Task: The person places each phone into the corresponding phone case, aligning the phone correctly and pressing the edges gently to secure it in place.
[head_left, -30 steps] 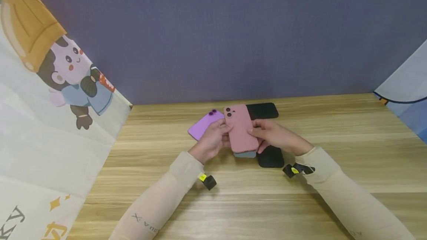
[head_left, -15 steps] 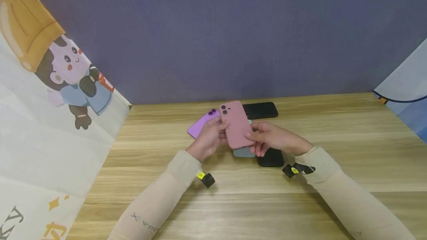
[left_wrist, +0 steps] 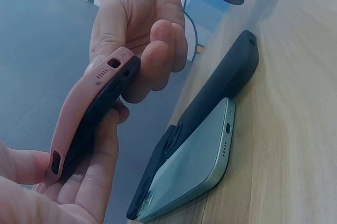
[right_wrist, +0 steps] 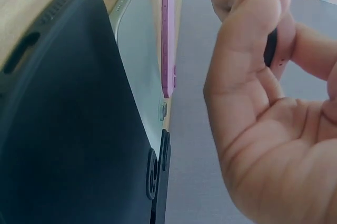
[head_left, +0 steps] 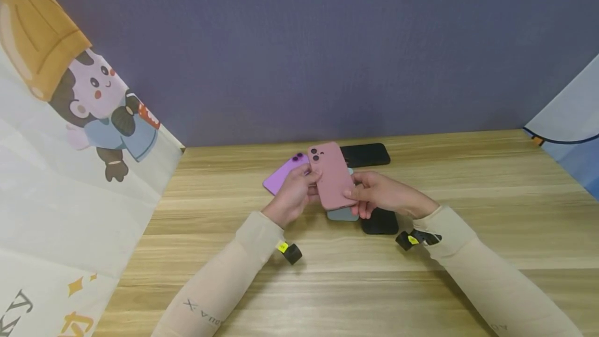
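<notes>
Gripping the pink case (head_left: 333, 176) at its two long edges: pinched by the left hand (head_left: 292, 191) at the upper left side, and by the right hand (head_left: 381, 191) near the lower right corner. Raised above the table (head_left: 327, 285), with the camera end away from the body. Under the case, according to the left wrist view, holding also a dark phone (left_wrist: 95, 113), apparently not flush at the port end; for fitting or for removing, impossible to tell. To do this step well, press at one corner only, not everywhere together, and support the dark phone with fingers from below, in order not to drop it. Compare both port holes before using more force. Bend the rim gently, without twisting. Farther out, avoid knocking the pale green phone (head_left: 342, 215), lying just beneath, the lower black piece (head_left: 380, 222) beside it, the purple phone (head_left: 284, 173), partly hidden at the left, and the upper black piece (head_left: 369, 155), near the back wall (head_left: 355, 40).
</notes>
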Demonstrator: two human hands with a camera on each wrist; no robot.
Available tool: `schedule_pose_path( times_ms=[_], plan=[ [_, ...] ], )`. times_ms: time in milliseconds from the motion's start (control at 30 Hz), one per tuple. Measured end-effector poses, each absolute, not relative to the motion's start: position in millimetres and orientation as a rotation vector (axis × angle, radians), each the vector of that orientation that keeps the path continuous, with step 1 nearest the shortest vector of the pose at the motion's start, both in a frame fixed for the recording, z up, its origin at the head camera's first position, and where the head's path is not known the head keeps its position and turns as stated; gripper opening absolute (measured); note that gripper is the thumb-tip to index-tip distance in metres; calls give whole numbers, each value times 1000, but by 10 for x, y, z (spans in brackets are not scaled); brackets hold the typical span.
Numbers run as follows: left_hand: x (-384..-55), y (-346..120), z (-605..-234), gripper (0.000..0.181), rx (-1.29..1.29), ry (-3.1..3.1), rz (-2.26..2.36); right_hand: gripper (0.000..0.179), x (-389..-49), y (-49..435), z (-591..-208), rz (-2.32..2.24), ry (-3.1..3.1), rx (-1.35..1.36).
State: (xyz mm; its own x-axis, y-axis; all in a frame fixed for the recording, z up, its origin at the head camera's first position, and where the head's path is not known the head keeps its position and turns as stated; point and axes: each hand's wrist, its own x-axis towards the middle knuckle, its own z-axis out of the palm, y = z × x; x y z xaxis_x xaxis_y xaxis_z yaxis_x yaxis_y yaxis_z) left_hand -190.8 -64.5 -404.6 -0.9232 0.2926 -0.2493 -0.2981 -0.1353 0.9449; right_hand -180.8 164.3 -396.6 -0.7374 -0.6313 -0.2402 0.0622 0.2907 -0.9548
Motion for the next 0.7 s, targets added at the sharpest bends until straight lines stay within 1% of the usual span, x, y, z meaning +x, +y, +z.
schedule_pose_path(
  times_ms=[267, 700],
  plan=[
    [-1910, -643, -4058, 31, 7, 1776, 2097, 33, -1818, 1640, -3981, -1481, 1994, -475],
    [-1900, -626, -4063, 36, -5, 1784, 2099, 31, -1793, 1613, -3985, -1504, 2029, -522]
  ],
)
